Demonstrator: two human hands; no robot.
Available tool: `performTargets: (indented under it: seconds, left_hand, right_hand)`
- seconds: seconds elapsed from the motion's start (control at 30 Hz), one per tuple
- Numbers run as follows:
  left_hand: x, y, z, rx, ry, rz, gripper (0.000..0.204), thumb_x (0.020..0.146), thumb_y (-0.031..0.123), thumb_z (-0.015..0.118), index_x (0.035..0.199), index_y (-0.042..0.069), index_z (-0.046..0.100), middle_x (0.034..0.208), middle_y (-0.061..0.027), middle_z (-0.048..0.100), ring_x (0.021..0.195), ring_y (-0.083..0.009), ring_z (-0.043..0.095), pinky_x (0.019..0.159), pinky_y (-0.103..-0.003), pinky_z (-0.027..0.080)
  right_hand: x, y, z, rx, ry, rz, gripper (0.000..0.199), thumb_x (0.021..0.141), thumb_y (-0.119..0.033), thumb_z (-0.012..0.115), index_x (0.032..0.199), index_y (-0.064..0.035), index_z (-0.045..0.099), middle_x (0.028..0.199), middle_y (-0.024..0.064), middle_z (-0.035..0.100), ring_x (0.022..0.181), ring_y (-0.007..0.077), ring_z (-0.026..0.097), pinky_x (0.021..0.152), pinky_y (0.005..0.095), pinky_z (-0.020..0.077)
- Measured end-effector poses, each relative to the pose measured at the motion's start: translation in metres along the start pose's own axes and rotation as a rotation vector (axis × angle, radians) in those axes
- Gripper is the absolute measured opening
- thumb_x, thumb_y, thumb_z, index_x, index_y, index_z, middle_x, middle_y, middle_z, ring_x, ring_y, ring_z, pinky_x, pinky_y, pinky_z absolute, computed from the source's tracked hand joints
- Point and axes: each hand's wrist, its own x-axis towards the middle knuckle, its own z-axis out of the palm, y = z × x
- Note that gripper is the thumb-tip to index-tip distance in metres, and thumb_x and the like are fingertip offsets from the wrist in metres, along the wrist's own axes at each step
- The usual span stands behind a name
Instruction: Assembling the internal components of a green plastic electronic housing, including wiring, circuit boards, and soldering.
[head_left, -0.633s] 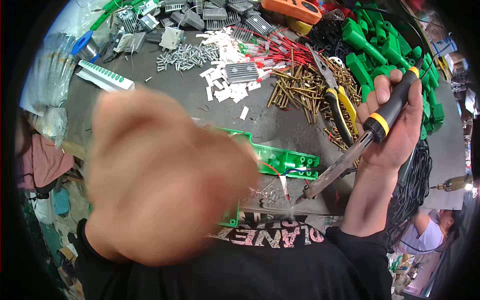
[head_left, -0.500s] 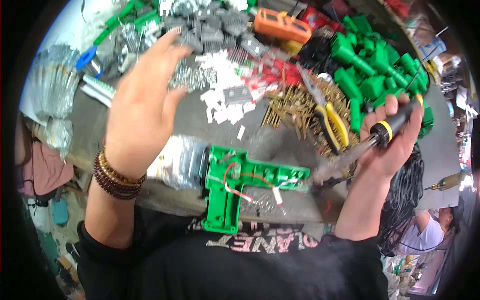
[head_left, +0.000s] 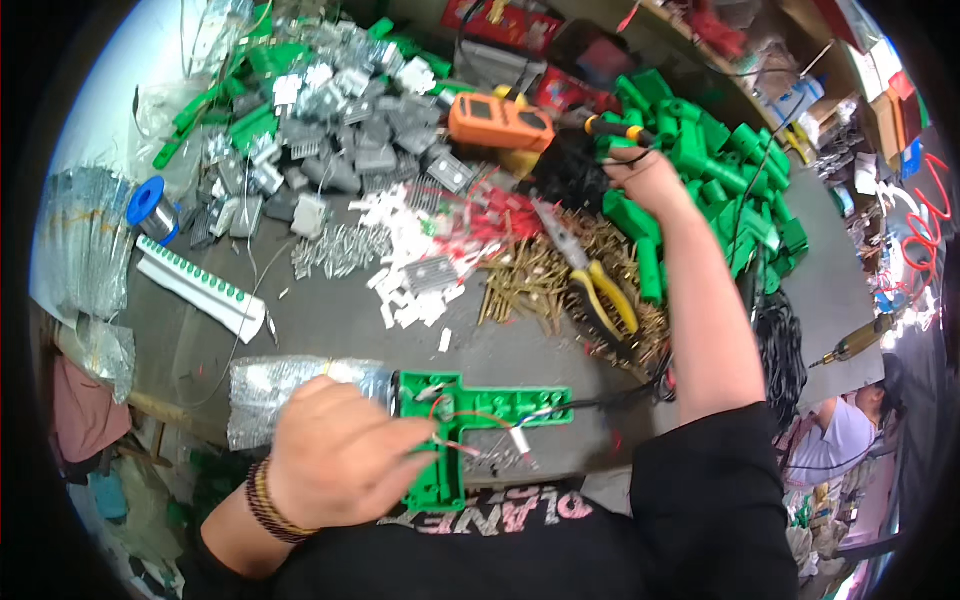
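Note:
My left hand [head_left: 345,455] is over the left side of a green plastic housing half [head_left: 433,480], its fingers curled and thumb and forefinger close together. The fingertips overlap the bend of a thin red wire [head_left: 462,447]; whether they grip it is unclear. The housing lies flat at the table's near edge, with a black cable [head_left: 615,402] leading off its right end. Farther off, my right hand [head_left: 645,180] is closed at the black-and-yellow handle of a soldering iron [head_left: 618,129], whose tip points left. The fingers' undersides are hidden.
Yellow-handled pliers [head_left: 605,300] lie on brass pins [head_left: 520,290]. Green casings [head_left: 690,150] heap at the right. Grey parts [head_left: 340,160], an orange meter [head_left: 500,122], a solder spool [head_left: 152,210] and a white-green strip [head_left: 200,285] lie beyond. Bubble wrap [head_left: 260,400] adjoins the housing.
My left hand has come down from above the table to the housing. My right hand has carried the soldering iron away and leftward, to beside the orange meter. The view has shifted.

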Motion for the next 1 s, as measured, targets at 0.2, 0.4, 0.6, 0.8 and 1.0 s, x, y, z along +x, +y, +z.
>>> performTargets:
  seconds: [0.2, 0.4, 0.6, 0.8, 1.0]
  left_hand:
    - [-0.004, 0.011, 0.035, 0.143, 0.091, 0.029, 0.029, 0.064, 0.017, 0.079, 0.092, 0.014, 0.074, 0.069, 0.0039, 0.049, 0.060, -0.0151, 0.048, 0.057, -0.032, 0.034]
    - [-0.008, 0.001, 0.041, 0.112, 0.123, 0.097, 0.033, 0.057, 0.015, 0.077, 0.090, 0.015, 0.074, 0.072, 0.0052, 0.049, 0.063, -0.0167, 0.046, 0.058, -0.033, 0.034]
    - [-0.002, 0.006, 0.034, 0.063, -0.019, 0.050, 0.024, 0.059, 0.016, 0.078, 0.082, 0.014, 0.070, 0.077, 0.0032, 0.050, 0.067, -0.0203, 0.045, 0.062, -0.037, 0.034]
    - [-0.001, 0.010, 0.032, 0.062, -0.060, 0.014, 0.015, 0.063, 0.019, 0.075, 0.075, 0.016, 0.065, 0.074, 0.0030, 0.048, 0.066, -0.0203, 0.044, 0.063, -0.038, 0.031]
    - [-0.007, 0.011, 0.032, 0.068, -0.058, 0.001, 0.015, 0.064, 0.021, 0.075, 0.075, 0.016, 0.066, 0.071, 0.0037, 0.046, 0.065, -0.0193, 0.044, 0.063, -0.038, 0.031]
  right_hand:
    - [-0.168, -0.099, -0.021, 0.073, -0.621, -0.634, 0.026, 0.072, -0.021, 0.085, 0.090, -0.0067, 0.073, 0.081, 0.0052, 0.064, 0.075, 0.0220, 0.062, 0.066, 0.0339, 0.0486]
    - [-0.231, -0.096, 0.012, 0.069, -0.337, -0.664, 0.029, 0.067, -0.018, 0.087, 0.089, -0.0084, 0.070, 0.088, 0.0053, 0.063, 0.076, 0.0243, 0.061, 0.065, 0.0347, 0.0486]
    - [-0.235, -0.095, 0.014, 0.259, -0.348, -0.638, 0.018, 0.075, -0.015, 0.083, 0.087, -0.0086, 0.071, 0.074, 0.0054, 0.059, 0.063, 0.0227, 0.060, 0.054, 0.0336, 0.0455]
    - [-0.235, -0.112, 0.010, 0.273, -0.572, -0.518, 0.015, 0.076, -0.008, 0.081, 0.088, -0.0082, 0.072, 0.074, 0.0074, 0.060, 0.065, 0.0248, 0.062, 0.056, 0.0361, 0.0469]
    - [-0.236, -0.122, 0.020, 0.444, -0.570, -0.476, 0.017, 0.074, -0.001, 0.077, 0.091, -0.0059, 0.074, 0.077, 0.0078, 0.061, 0.071, 0.0219, 0.062, 0.059, 0.0333, 0.0467]
